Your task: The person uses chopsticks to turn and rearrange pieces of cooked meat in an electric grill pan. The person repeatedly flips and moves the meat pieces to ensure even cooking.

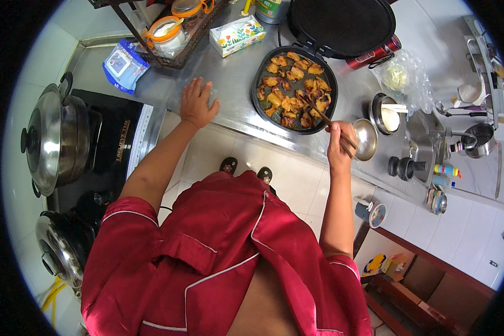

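Note:
My right hand (341, 145) grips a pair of brown chopsticks (325, 121). Their tips reach in among browned pieces of food (295, 74), perhaps meat, spread over an electric griddle pan (258, 110). The pan's black lid (342, 26) is hinged up at the back. My left hand (196, 103) rests palm down on the stainless steel counter (231, 101) near its front edge, fingers apart and holding nothing. A steel bowl (365, 140) sits just beyond my right hand.
A lidded steel pot (50, 138) stands on the black cooktop at left. Behind are a blue pouch (125, 67), a tissue pack (237, 35) and a rack with jars (166, 35). To the right are a red flask (374, 52), stacked bowls (384, 113), a stone mortar (405, 168) and a sink (418, 130).

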Demonstrator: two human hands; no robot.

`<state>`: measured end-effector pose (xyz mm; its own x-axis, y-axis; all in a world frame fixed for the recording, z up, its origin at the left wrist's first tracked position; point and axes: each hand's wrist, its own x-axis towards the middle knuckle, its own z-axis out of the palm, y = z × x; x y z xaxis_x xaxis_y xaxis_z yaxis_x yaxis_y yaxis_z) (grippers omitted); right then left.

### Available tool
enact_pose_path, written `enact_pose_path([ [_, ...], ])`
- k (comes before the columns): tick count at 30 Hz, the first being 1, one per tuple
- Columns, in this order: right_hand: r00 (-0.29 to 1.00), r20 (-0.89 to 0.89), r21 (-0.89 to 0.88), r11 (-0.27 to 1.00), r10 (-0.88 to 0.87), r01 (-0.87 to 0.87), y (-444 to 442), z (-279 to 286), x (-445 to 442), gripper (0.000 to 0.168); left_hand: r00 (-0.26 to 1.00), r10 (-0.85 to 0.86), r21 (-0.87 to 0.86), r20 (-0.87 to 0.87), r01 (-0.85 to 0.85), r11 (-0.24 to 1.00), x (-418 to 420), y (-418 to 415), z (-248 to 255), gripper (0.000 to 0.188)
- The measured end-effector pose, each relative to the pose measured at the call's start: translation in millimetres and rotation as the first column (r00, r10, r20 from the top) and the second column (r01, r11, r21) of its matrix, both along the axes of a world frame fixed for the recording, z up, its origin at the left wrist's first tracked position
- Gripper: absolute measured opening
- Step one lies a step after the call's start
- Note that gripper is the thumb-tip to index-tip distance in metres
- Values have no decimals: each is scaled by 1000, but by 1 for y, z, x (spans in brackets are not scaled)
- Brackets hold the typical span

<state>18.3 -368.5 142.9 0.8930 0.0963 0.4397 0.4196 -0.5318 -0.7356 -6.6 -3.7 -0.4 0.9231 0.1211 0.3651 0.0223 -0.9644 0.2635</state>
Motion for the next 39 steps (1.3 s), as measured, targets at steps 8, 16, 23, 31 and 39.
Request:
enact_pose_path([
  [8, 998, 59, 54, 998, -10, 6, 28, -4, 19, 14, 999, -33, -21, 1, 33, 999, 1, 3, -5, 55],
  [16, 997, -12, 97, 992, 78, -76, 12, -10, 11, 12, 999, -3, -1, -34, 3, 1000, 0, 0, -4, 56],
  [23, 992, -81, 236, 965, -96, 112, 3, -11, 35, 24, 999, -27, -10, -19, 27, 1000, 1, -1, 3, 57],
  [31, 967, -214, 360, 909, -139, 211, 0, -13, 49, 25, 1000, -10, 26, -10, 10, 1000, 0, 0, 0, 56],
  [39, 992, -85, 274, 955, -93, 113, 0, -4, 51, 22, 999, -41, 2, 18, 41, 999, 1, 1, -2, 56],
])
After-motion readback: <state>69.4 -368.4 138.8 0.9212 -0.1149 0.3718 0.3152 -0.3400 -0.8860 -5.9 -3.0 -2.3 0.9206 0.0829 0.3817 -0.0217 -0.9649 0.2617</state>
